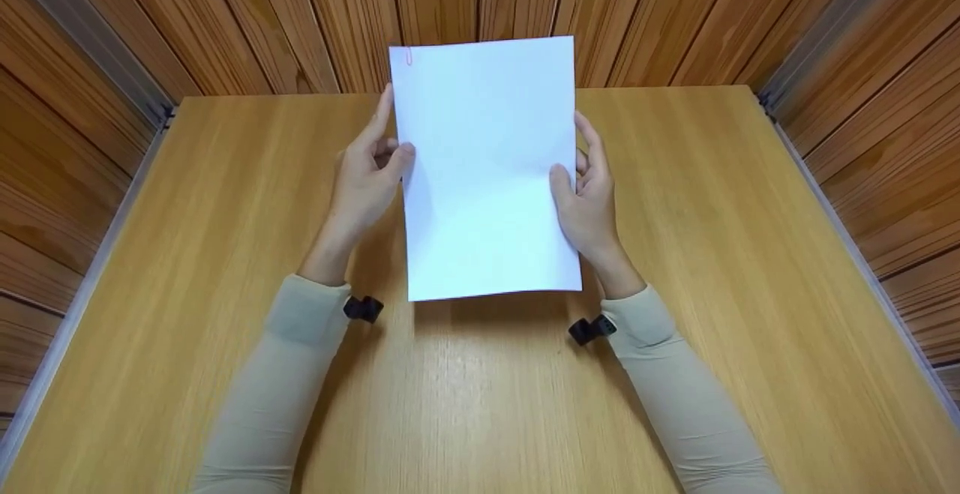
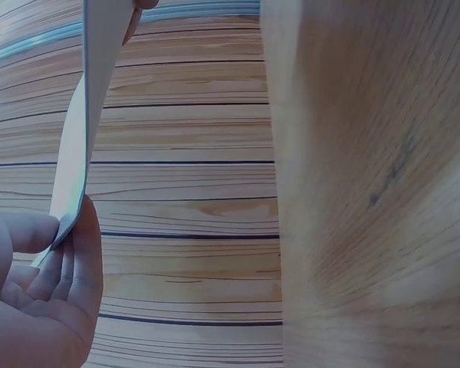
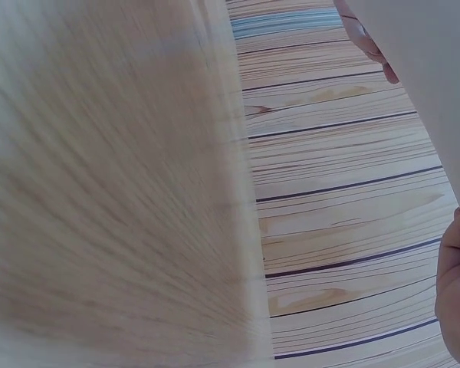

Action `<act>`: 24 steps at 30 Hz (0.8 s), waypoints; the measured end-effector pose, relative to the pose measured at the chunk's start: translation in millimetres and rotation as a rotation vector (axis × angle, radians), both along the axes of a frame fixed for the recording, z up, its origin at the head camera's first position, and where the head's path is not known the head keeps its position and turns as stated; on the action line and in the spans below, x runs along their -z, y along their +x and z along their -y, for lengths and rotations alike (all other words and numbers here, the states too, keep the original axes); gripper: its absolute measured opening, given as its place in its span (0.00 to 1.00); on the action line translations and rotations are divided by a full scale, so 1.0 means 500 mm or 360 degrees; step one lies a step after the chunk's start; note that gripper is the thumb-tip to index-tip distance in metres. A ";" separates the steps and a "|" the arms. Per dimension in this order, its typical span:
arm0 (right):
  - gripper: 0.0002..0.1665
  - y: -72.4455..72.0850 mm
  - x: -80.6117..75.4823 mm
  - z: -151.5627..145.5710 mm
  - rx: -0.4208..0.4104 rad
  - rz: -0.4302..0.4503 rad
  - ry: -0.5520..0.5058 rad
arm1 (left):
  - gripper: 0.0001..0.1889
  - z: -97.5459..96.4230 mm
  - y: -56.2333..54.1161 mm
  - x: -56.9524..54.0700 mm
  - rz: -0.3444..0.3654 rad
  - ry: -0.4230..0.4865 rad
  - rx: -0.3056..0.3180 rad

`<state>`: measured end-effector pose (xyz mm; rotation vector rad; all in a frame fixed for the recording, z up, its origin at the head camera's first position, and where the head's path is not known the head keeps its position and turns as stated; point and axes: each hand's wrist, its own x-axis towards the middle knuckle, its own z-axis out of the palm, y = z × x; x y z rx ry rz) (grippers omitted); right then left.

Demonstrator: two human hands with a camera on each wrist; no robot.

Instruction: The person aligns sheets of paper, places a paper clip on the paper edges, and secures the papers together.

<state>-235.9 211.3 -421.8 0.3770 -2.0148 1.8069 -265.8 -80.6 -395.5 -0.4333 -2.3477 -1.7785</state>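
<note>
A stack of white paper, or a few sheets, is held up above the table in the head view. At its top left corner sits a pink paper clip. My left hand pinches the left edge, thumb in front and fingers behind. On the right edge, my right hand grips the same way. The left wrist view shows the paper nearly edge-on and bent near the left hand. In the right wrist view the right hand is partly cut off beside the paper.
A wooden table lies beneath, with the paper's shadow on it. Wood-plank walls rise behind and at both sides, with grey metal strips along the table's edges. Small black cameras are strapped at both wrists.
</note>
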 end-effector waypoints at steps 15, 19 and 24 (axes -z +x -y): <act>0.40 -0.009 0.013 -0.003 -0.0039 0.0007 -0.0048 | 0.39 -0.017 0.003 0.028 -0.0018 0.0033 -0.0023; 0.40 -0.012 0.018 -0.004 -0.0031 0.0018 -0.0047 | 0.39 -0.022 0.015 0.017 -0.0005 0.0046 -0.0025; 0.39 -0.012 0.018 -0.004 -0.0011 0.0031 -0.0038 | 0.38 -0.030 0.045 -0.013 0.0017 0.0030 -0.0010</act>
